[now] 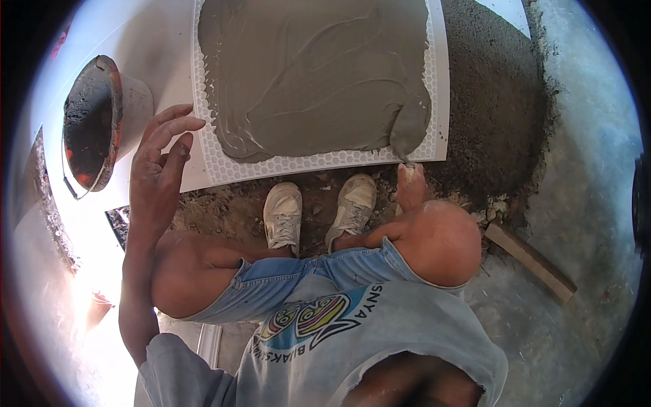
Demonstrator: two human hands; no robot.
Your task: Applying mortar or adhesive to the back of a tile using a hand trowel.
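Observation:
In front of my feet lies a large white tile (439, 81), its hexagon-patterned back facing up. Wet grey mortar (312, 74) covers most of that back in a smooth, slightly ridged layer, leaving a bare margin along the edges. My right hand (411, 188), just beyond my right knee, is closed around the handle of a trowel (409, 132). The mortar-coated blade rests on the mortar near the tile's near right corner. My left hand (161, 146) hovers by the tile's left edge with its fingers apart, holding nothing.
A mortar-smeared bucket (139, 102) lies tipped on its side at the left, on a pale surface (163, 41). Dark, damp bedding (502, 102) borders the tile on the right. A wooden block (532, 261) lies on the concrete floor (590, 203). Loose soil (315, 207) surrounds my shoes.

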